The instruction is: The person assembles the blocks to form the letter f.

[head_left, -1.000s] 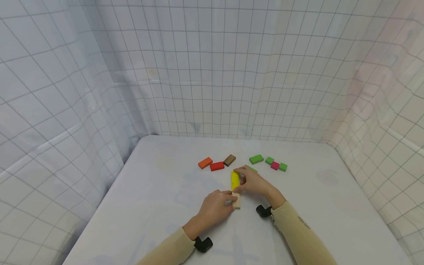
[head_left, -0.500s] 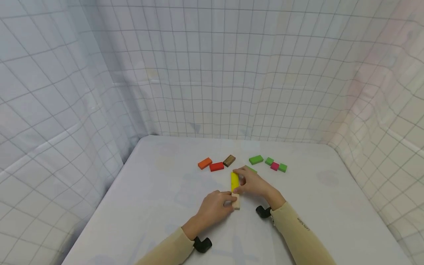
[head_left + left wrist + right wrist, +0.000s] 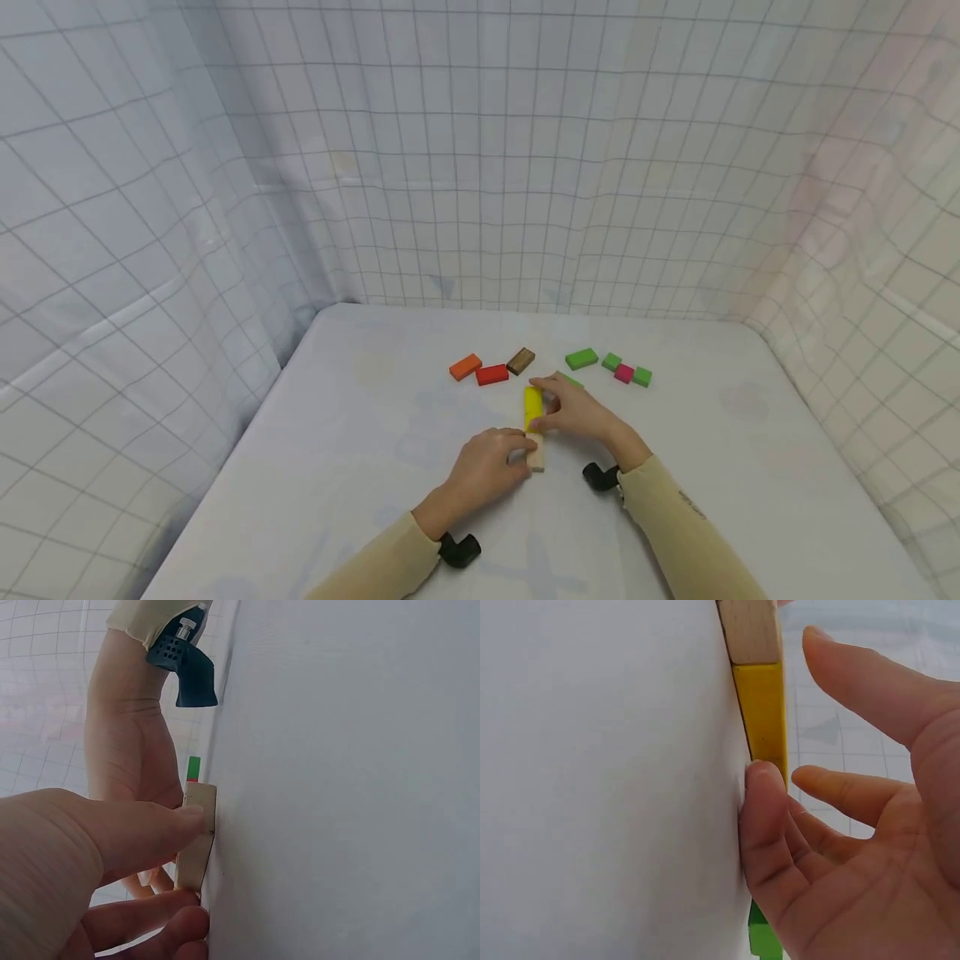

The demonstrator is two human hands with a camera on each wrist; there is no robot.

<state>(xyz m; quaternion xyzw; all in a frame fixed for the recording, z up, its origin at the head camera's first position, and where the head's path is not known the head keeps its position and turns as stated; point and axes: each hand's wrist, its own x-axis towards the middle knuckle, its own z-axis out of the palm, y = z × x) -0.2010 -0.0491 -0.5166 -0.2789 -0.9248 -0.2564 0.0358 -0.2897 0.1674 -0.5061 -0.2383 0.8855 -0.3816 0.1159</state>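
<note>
Step in hand: two blocks are being lined up end to end on the worktop (image 3: 360,433).
Yellow block (image 3: 532,407): lies mid-worktop, its near end touching the natural wood block (image 3: 536,455).
Right hand (image 3: 576,410): grip pinches the yellow block's far part, thumb and fingers on its sides.
Left hand (image 3: 486,468): grip pinches the wood block.
Next move: likely calls for squaring the joint without nudging either piece.
Far side: orange block (image 3: 465,367), red block (image 3: 492,375), brown block (image 3: 521,361), green blocks (image 3: 581,359).

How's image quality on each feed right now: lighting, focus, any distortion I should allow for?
Head view: soft, even light, faint shadows, grid lines bowed by a wide lens; yellow block sharp. Left wrist view: left hand fills the foreground, slightly soft; natural wood block clear. Right wrist view: right hand close and sharp, no glare.
</note>
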